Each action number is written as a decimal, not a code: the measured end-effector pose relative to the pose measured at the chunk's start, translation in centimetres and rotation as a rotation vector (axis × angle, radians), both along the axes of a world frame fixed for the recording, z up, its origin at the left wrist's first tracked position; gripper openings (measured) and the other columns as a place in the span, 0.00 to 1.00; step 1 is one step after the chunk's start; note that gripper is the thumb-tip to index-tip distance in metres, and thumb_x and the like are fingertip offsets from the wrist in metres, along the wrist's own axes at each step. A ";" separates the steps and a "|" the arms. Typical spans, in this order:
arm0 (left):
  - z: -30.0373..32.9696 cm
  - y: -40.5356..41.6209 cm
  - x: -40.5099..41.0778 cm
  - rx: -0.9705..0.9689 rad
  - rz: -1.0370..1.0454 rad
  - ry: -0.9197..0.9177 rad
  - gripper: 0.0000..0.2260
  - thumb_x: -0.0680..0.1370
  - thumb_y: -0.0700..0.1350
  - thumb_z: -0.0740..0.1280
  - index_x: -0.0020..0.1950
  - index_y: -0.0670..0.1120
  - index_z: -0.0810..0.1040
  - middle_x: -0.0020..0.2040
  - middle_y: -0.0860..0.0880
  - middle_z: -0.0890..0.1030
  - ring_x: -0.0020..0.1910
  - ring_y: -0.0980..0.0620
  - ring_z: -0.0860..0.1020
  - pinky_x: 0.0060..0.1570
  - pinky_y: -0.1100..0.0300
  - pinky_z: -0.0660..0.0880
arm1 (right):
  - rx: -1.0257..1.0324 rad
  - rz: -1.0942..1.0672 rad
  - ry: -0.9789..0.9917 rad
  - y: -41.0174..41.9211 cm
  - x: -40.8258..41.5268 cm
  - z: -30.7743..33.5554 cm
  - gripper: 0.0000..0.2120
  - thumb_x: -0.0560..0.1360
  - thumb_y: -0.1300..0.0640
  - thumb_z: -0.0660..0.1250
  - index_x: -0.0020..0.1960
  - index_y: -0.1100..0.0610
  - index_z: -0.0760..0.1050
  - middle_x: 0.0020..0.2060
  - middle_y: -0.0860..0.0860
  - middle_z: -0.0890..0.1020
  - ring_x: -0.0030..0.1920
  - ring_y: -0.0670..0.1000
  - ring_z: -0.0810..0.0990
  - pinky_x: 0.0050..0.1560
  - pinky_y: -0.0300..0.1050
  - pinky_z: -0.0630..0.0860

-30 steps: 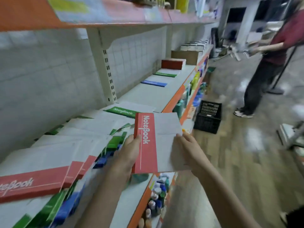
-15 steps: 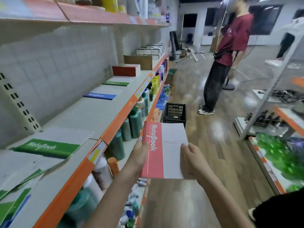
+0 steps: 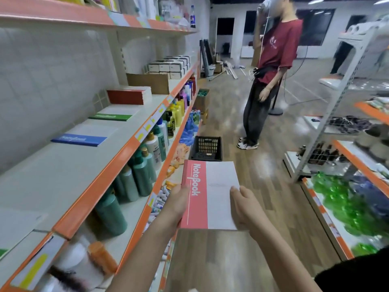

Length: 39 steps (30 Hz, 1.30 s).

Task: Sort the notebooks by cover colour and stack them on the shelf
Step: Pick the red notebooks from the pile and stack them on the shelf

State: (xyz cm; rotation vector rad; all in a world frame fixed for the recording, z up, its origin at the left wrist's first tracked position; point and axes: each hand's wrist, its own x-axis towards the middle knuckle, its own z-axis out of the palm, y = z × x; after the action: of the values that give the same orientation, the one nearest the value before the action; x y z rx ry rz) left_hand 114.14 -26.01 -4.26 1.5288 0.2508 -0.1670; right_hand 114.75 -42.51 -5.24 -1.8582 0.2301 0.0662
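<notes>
Along the left wall runs the long white shelf point(image 3: 69, 165) with its orange front lip, the biggest thing in view, and on it three sorted piles sit well apart: a thick red stack point(image 3: 128, 96) farthest off, a green notebook pile point(image 3: 112, 116) nearer, and a blue notebook pile point(image 3: 81, 140) nearest. Below it a lower shelf carries crowded bottles point(image 3: 143, 165), a black crate point(image 3: 207, 148) stands on the wooden floor, and another person point(image 3: 265, 81) in a red shirt stands further down the aisle beside a second rack point(image 3: 336, 91) on the right. Out over the aisle, just clear of the shelf lip, the red-striped notebook point(image 3: 210, 197) is carried flat, cover up. The left hand point(image 3: 175, 207) grips its spine edge, thumb on the red band; the right hand point(image 3: 244, 205) holds the opposite edge with fingers lying on the white cover, though how its underside fingers curl cannot be seen. By my reading, the step in hand is carrying a red notebook to its colour pile; the next move calls for walking forward past blue and green, then laying it squarely on the red stack.
</notes>
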 end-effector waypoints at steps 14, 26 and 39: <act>1.3 -0.6 22.8 0.027 0.002 -0.036 0.13 0.82 0.51 0.58 0.45 0.48 0.79 0.35 0.51 0.85 0.32 0.53 0.83 0.28 0.65 0.76 | -0.075 0.025 -0.026 -0.8 23.4 0.4 0.15 0.81 0.53 0.53 0.47 0.63 0.71 0.45 0.55 0.78 0.44 0.52 0.75 0.39 0.42 0.66; 0.8 0.0 36.0 0.045 0.075 -0.052 0.10 0.81 0.51 0.59 0.50 0.48 0.77 0.35 0.52 0.85 0.33 0.54 0.83 0.27 0.66 0.75 | -0.029 0.091 0.010 -0.1 37.8 -0.2 0.16 0.81 0.52 0.53 0.49 0.65 0.71 0.49 0.60 0.80 0.47 0.55 0.78 0.45 0.45 0.69; 1.7 4.3 49.7 0.066 0.488 -0.038 0.11 0.80 0.54 0.61 0.53 0.50 0.77 0.41 0.50 0.84 0.41 0.50 0.83 0.40 0.57 0.77 | -0.012 0.471 -0.103 6.0 57.0 1.5 0.08 0.81 0.53 0.54 0.50 0.55 0.69 0.49 0.50 0.76 0.50 0.51 0.74 0.53 0.46 0.69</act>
State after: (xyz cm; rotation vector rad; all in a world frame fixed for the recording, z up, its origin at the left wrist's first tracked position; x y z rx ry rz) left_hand 163.80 -21.71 -2.54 1.4906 0.5934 0.2584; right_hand 171.74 -36.48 -3.78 -1.8875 -0.2826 0.2919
